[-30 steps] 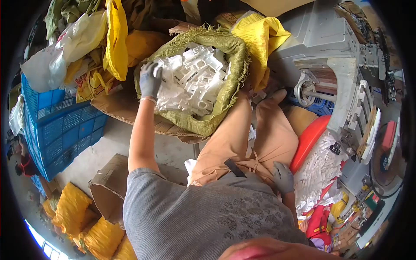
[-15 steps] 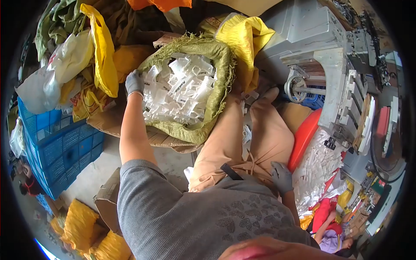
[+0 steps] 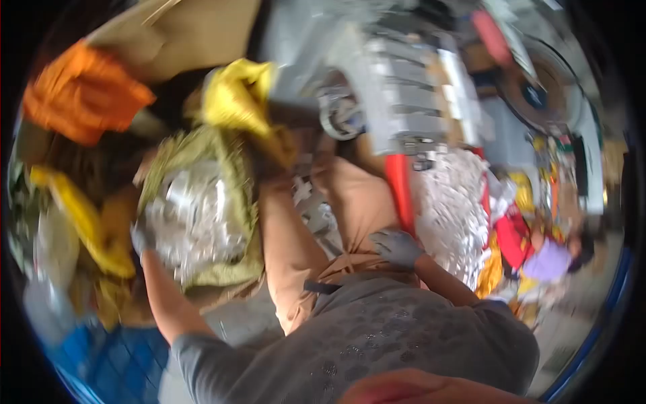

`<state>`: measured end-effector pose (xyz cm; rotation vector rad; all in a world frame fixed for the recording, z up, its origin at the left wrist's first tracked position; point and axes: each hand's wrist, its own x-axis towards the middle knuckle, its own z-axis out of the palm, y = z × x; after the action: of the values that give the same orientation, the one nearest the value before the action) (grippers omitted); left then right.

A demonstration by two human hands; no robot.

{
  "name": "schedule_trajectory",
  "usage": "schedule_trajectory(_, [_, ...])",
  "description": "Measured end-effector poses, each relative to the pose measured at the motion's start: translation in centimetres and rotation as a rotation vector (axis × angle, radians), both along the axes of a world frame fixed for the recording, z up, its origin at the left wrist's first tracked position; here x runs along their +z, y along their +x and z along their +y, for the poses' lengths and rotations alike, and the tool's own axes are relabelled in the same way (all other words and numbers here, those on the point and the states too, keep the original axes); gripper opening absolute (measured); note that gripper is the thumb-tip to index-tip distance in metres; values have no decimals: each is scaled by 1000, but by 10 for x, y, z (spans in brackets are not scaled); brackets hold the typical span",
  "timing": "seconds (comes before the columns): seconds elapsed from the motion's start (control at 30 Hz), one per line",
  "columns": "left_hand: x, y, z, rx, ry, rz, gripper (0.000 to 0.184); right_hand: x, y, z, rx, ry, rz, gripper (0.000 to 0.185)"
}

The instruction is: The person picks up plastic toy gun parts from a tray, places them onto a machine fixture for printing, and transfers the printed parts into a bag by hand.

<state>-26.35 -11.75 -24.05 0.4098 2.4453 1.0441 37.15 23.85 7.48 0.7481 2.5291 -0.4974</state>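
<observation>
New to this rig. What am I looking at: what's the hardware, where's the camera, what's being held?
No robot here: these are a person's own hands, in grey gloves. The only viewpoint is a camera on their head, looking down past the grey shirt to their legs, with fisheye distortion and motion blur.

The left hand is at the near-left edge of an open green sack full of white pieces; blur hides whether it grips anything. The right hand rests on the thigh, with nothing visible in it.

There's no worktable in front. Beside the right leg is a red-edged container heaped with more white pieces. Grey machinery stands beyond, and another person is at far right.
</observation>
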Motion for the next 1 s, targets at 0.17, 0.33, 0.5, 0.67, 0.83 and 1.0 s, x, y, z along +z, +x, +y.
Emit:
schedule_trajectory(0.17, [31, 9, 25, -220, -464, 368, 40, -19, 8, -4, -70, -102, -36, 36])
schedule_trajectory(0.33, [65, 33, 27, 515, 249, -221, 34, -7, -7, 1, 1, -120, -62, 34])
schedule_trajectory(0.5, [88, 42, 12, -17, -446, 533, 25, -14, -18, 5, -29, -129, -1, 32])
schedule_trajectory(0.67, [79, 53, 25, 6, -583, 454, 30, -20, -20, 5, -49, -99, 1, 31])
schedule_trajectory(0.83, [54, 36, 33, 41, -579, 494, 26, -13, -24, 7, -148, -142, -4, 31])
schedule_trajectory(1.0, [82, 40, 38, 117, -541, 294, 21, -20, -31, 11, -147, -141, -24, 30])
